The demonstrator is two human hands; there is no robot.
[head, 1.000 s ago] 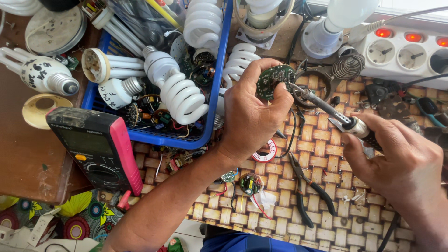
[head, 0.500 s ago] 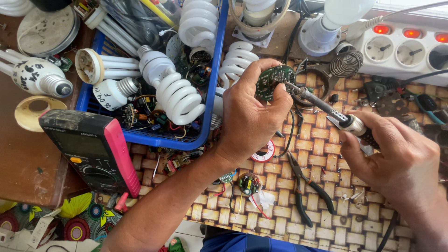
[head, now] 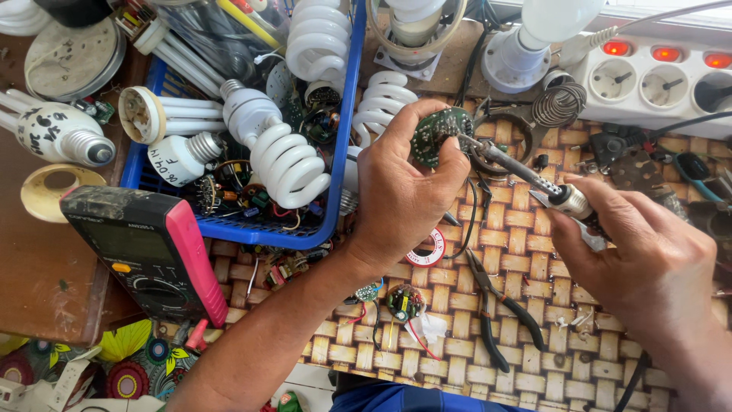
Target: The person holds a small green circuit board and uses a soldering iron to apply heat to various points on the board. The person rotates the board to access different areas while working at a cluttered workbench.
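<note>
While the small round green circuit board [head: 440,134] sits pinched upright between the thumb and fingertips of the left hand [head: 402,200], above the woven mat [head: 579,358], the metal tip of the soldering iron [head: 526,177] touches its edge. The right hand [head: 648,263] is closed around the iron's handle, fingers curled tight. Fingertips sit very near the hot tip, so a small slip of the board could burn them. With the board held in the air rather than braced, a wobble could smear solder across neighbouring joints. The iron's shaft passes close to a dark cable [head: 469,221] and the coiled wire stand [head: 558,103]; a careless swing could scorch insulation. Just beside the left hand, spiral lamps [head: 290,164] in the blue crate [head: 345,152] could crack if an elbow knocks them. Black pliers [head: 499,313] lie below.
</note>
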